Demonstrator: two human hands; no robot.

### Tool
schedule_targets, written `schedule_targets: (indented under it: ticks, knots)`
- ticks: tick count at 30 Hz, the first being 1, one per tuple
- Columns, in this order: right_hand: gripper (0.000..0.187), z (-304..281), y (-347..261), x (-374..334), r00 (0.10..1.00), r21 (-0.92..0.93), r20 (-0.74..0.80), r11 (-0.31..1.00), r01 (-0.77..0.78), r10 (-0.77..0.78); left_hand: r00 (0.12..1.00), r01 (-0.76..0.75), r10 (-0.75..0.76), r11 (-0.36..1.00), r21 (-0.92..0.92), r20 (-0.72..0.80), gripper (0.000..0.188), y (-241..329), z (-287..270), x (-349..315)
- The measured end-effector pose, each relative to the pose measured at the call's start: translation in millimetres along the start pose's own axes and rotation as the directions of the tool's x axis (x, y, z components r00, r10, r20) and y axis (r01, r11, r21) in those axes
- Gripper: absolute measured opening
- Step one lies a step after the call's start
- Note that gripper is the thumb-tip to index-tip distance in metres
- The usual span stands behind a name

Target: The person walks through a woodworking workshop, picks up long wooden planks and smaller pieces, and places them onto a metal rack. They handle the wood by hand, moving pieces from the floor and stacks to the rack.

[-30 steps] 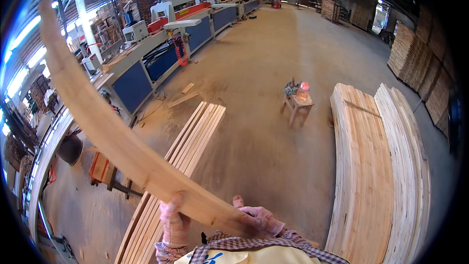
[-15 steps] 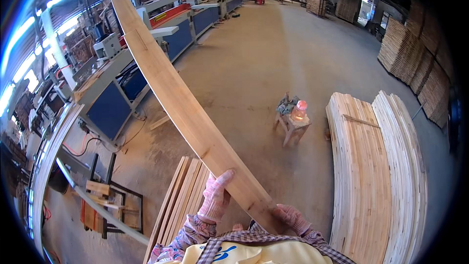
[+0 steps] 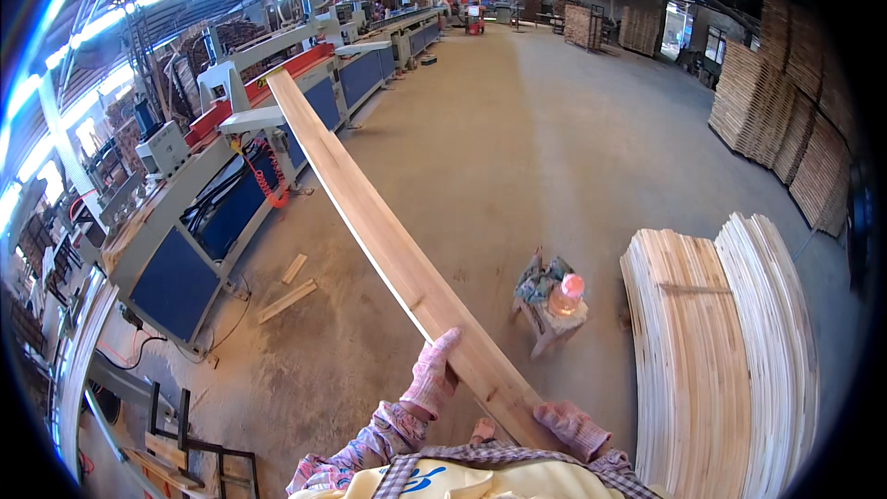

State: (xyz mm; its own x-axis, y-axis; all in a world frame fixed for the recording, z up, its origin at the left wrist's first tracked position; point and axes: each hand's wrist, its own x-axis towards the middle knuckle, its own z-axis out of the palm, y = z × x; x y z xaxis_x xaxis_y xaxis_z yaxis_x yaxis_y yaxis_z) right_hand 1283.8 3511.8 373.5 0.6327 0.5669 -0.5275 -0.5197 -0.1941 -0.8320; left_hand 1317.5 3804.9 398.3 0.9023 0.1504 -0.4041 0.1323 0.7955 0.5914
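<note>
A long pale wooden board (image 3: pixel 370 222) stretches from close to my body away toward the front left, where its far end overlaps the machine line in the picture. My left hand (image 3: pixel 432 377), in a pinkish knit glove, is closed around the board's left edge, the thumb lying on its upper face. On the opposite edge, close to the near end, my right hand (image 3: pixel 573 427) is closed on the board, gloved the same way. The fingers under the board are hidden.
At left runs a long machine (image 3: pixel 176 291) with blue panels. Two offcuts (image 3: pixel 288 301) lie on the floor beside it. A small stool (image 3: pixel 545 325) bears a pink-capped bottle (image 3: pixel 567 296) and a cloth. Tall board stacks (image 3: pixel 693 342) stand at right; more timber (image 3: pixel 767 111) lies beyond.
The board's far end has come down and to the right in view. Both hands keep their grip. My view has tilted up, and the planks at lower left are out of sight.
</note>
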Motion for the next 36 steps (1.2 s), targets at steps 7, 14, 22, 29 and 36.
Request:
schedule_targets:
  ticks: [7, 14, 22, 29, 36]
  knots:
    - [0.086, -64.9, -93.5, 123.6, 0.946, -0.257, 0.284, 0.963, -0.079, 0.154, 0.976, 0.079, -0.091, 0.995, -0.066, -0.198, 0.053, -1.5, -11.1, 151.4]
    - [0.076, -87.0, -209.9, 268.3, 0.960, -0.028, 0.237, 0.989, -0.148, 0.151, 0.848, 0.501, -0.530, 0.799, -0.332, 0.003, 0.059, 56.2, 15.4, 281.2]
    - [0.067, -107.2, -341.3, 339.4, 0.832, 0.230, -0.008, 0.810, -0.539, 0.555, 0.697, 0.713, -0.687, 0.695, -0.097, 0.204, 0.063, 99.8, 56.8, 416.7]
    - [0.069, -97.8, -499.9, 456.1, 0.683, -0.079, -0.119, 0.679, -0.730, 0.721, 0.654, 0.746, -0.689, 0.517, -0.419, 0.314, 0.056, 136.8, 78.8, 508.4]
    - [0.073, -109.1, -570.7, 577.2, 0.589, -0.092, -0.213, 0.584, -0.806, 0.779, 0.565, 0.818, -0.748, 0.452, -0.356, 0.348, 0.054, 198.4, 77.5, 609.7]
